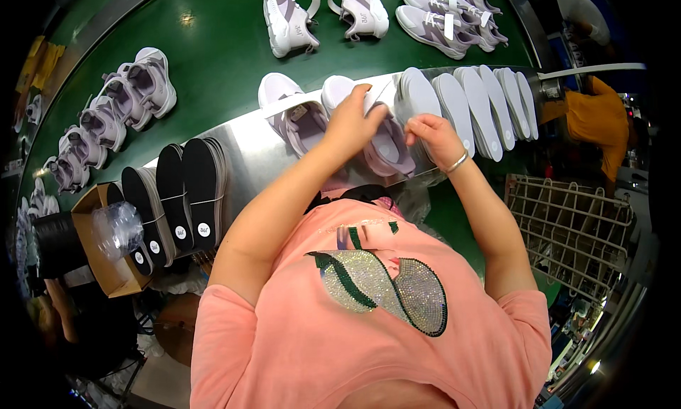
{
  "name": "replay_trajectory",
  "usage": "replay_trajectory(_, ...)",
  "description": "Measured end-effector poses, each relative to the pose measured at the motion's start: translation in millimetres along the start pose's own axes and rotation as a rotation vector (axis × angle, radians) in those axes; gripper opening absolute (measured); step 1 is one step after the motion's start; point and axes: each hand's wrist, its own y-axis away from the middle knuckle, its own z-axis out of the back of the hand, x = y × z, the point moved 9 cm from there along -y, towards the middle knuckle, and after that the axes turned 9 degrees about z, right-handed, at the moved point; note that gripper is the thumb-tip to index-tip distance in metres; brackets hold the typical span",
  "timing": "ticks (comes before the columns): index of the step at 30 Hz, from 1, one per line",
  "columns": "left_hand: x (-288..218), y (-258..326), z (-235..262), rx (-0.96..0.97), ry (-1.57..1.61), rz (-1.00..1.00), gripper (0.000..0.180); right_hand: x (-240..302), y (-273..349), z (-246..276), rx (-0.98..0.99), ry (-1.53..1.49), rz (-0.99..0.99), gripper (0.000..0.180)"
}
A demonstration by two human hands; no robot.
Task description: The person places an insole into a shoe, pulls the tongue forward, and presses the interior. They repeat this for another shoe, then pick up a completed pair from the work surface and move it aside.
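Observation:
A pair of pale lilac shoes with white soles lies on the metal ledge in front of me, heels toward me. My left hand is over the right shoe, fingers closed on its upper near a white strap; the exact grip is partly hidden. The left shoe rests beside it with its opening showing. Curled fingers on my right hand hover at the right shoe's side, in front of a stack of light grey insoles. Whatever those fingers hold, if anything, is too small to make out.
More insole stacks line the ledge to the right. Banded black insoles stand at left, by a cardboard box holding clear plastic. Finished-looking shoes sit on the green belt. A wire rack is at right; another person stands beyond.

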Motion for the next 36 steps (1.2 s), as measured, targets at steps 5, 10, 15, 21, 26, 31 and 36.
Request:
replay_trajectory(5,-69.8,43.2,31.7,0.066,0.001,-0.226,0.04,59.1,25.3,-33.6,-0.044,0.408,0.174,0.016)
replay_trajectory(10,-37.6,64.0,82.9,0.062,0.077,-0.111,0.015,43.3,27.4,-52.0,0.048,0.515,0.26,0.014)
replay_trajectory(15,-23.0,165.3,305.4,-1.032,-0.535,-0.003,0.013,-31.2,22.9,5.4,-0.103,0.363,0.114,0.03)
replay_trajectory(21,5.6,283.7,394.5,-1.536,-1.412,0.389,0.038,-73.8,11.8,-16.7,-0.062,0.215,-0.096,0.041)
replay_trajectory(26,-8.5,158.2,265.6,-0.937,-0.393,0.111,0.02,-61.0,-5.1,-69.1,-0.008,0.258,-0.078,0.042)
replay_trajectory(31,27.6,62.6,81.7,-0.053,-0.9,0.221,0.07,-34.8,-7.1,-112.8,0.317,0.485,0.049,0.045)
replay_trajectory(36,43.3,35.8,99.9,-0.135,-0.788,0.205,0.07,-51.2,-37.7,-66.3,0.203,0.42,0.049,0.039)
